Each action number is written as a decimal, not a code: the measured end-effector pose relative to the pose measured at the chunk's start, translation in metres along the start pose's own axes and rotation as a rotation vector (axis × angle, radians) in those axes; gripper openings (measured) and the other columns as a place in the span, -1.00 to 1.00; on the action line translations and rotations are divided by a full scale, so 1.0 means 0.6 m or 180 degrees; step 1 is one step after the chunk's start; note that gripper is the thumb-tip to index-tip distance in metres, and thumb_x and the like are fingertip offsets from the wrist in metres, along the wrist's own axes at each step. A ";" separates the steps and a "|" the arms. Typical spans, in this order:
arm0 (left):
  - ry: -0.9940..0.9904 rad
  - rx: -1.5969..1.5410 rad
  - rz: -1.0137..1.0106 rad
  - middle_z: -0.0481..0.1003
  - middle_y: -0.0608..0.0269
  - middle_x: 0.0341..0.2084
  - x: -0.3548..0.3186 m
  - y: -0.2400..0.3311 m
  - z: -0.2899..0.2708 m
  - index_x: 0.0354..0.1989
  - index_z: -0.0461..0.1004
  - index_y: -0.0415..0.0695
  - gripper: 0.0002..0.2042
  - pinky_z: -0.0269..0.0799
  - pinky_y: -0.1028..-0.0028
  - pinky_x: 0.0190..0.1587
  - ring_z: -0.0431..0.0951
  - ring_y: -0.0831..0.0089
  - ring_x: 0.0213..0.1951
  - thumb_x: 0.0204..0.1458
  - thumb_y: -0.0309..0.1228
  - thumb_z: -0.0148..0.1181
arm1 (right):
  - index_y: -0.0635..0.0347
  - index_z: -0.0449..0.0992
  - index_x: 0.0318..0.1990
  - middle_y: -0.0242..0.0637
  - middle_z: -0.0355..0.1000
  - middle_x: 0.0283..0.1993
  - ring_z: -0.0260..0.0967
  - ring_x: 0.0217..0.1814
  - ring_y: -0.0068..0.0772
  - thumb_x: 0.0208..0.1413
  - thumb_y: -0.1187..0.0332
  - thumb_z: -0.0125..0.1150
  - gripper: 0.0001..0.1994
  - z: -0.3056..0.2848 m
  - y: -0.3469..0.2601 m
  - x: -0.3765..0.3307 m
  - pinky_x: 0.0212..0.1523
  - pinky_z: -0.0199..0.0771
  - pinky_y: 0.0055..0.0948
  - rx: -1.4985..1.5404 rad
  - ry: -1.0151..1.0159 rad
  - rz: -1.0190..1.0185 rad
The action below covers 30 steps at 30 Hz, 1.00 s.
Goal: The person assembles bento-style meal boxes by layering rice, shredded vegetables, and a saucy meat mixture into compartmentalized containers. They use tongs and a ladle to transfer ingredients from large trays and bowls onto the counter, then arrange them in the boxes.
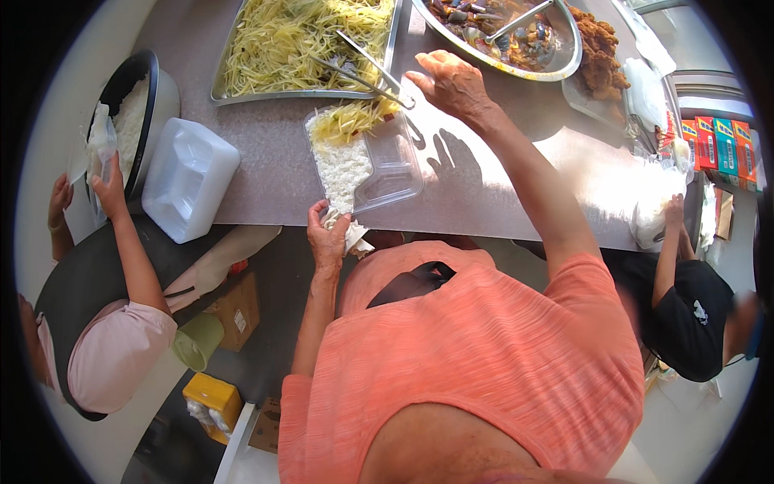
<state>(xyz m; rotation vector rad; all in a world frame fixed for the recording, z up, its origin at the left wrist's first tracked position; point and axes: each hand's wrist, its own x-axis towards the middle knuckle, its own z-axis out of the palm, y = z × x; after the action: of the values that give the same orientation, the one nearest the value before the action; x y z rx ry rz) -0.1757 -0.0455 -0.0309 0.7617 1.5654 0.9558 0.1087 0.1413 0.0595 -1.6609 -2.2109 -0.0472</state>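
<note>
The clear meal box [387,165] is steadied by the left hand [326,234], pinching its near edge. Rice and shredded potato are in; right compartments remain unfilled. The right hand [451,81], loosely spread, hovers beside the tongs [363,68].

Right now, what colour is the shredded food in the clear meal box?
Pale yellow shreds, beside white rice; seen in the head view.

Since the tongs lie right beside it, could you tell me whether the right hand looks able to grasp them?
Probably yes: the right hand hovers open just right of the tongs, with nothing between them.
</note>
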 end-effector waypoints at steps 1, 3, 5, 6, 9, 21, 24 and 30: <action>-0.0073 0.0027 0.0021 0.49 0.19 -0.33 -0.010 -0.015 0.014 0.00 0.29 -0.18 -0.54 0.45 0.53 -0.35 0.49 0.53 -0.38 -0.13 -0.54 0.28 | 0.14 0.50 -0.30 -0.18 0.45 -0.28 0.46 -0.19 -0.16 0.09 0.06 0.13 -0.69 -0.016 0.033 0.000 -0.28 0.50 -0.19 -0.0041 0.0010 0.0102; -0.0333 0.0335 0.0062 0.49 0.23 -0.36 -0.032 -0.026 0.037 -0.04 0.32 -0.18 -0.57 0.43 0.55 -0.36 0.48 0.56 -0.39 -0.13 -0.52 0.29 | 0.09 0.52 -0.26 -0.20 0.46 -0.26 0.46 -0.19 -0.13 0.09 0.14 0.13 -0.76 -0.052 0.118 0.002 -0.24 0.50 -0.20 -0.0216 -0.0063 0.0410; -0.0728 0.0383 -0.0110 0.48 0.36 -0.42 -0.055 -0.003 0.056 -0.07 0.42 -0.19 -0.63 0.41 0.59 -0.38 0.45 0.65 -0.42 -0.11 -0.52 0.28 | 0.01 0.54 -0.17 -0.21 0.46 -0.22 0.45 -0.16 -0.12 0.09 0.21 0.12 -0.79 -0.076 0.213 0.017 -0.16 0.48 -0.20 -0.0564 -0.0274 0.0750; -0.0989 0.0380 -0.0311 0.48 0.40 -0.45 -0.057 -0.001 0.059 -0.08 0.45 -0.19 -0.65 0.40 0.60 -0.38 0.44 0.67 -0.43 -0.11 -0.52 0.28 | -0.01 0.54 -0.15 -0.20 0.46 -0.21 0.44 -0.13 -0.11 0.09 0.24 0.11 -0.80 -0.086 0.260 0.025 -0.13 0.46 -0.18 -0.0804 -0.0407 0.0910; -0.0860 0.0538 -0.0413 0.47 0.44 -0.50 -0.050 0.009 0.065 -0.14 0.51 -0.18 -0.73 0.39 0.62 -0.42 0.44 0.69 -0.47 -0.07 -0.53 0.25 | 0.03 0.53 -0.13 -0.15 0.46 -0.17 0.39 -0.02 -0.08 0.08 0.30 0.04 -0.77 -0.095 0.386 0.056 -0.01 0.40 -0.15 -0.1159 -0.0673 0.0815; 0.0510 -0.0864 -0.0434 0.52 0.26 -0.35 0.032 0.033 0.086 -0.08 0.44 -0.23 -0.72 0.49 0.55 -0.28 0.54 0.53 -0.36 0.00 -0.53 0.23 | 0.03 0.39 -0.09 -0.34 0.28 0.07 0.15 0.27 -0.29 0.09 0.28 0.04 -0.77 -0.062 0.603 0.172 0.13 0.16 0.16 -0.2747 -0.1829 0.0023; 0.0506 -0.0866 -0.0451 0.52 0.26 -0.34 0.066 0.034 0.084 -0.06 0.42 -0.22 -0.71 0.50 0.53 -0.27 0.54 0.51 -0.35 0.00 -0.52 0.22 | 0.13 0.40 -0.17 -0.24 0.42 -0.10 0.36 0.06 -0.13 0.05 0.40 0.05 -0.82 -0.120 0.611 0.166 -0.01 0.32 0.05 -0.2382 -0.1957 -0.0184; 0.0304 -0.0754 -0.0392 0.50 0.30 -0.41 0.068 0.029 0.079 -0.19 0.43 -0.19 -0.79 0.50 0.52 -0.35 0.53 0.52 -0.42 -0.03 -0.54 0.20 | 0.14 0.52 -0.14 -0.43 0.44 -0.42 0.30 -0.48 -0.66 0.06 0.26 0.25 -0.75 -0.288 0.633 0.145 -0.53 0.28 -0.59 0.1136 -0.2061 0.0660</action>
<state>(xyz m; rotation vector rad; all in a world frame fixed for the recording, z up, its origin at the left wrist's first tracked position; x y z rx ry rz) -0.1377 0.0066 -0.0383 0.4547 1.5286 1.0761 0.4899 0.2941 0.1736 -1.8477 -2.2525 1.0064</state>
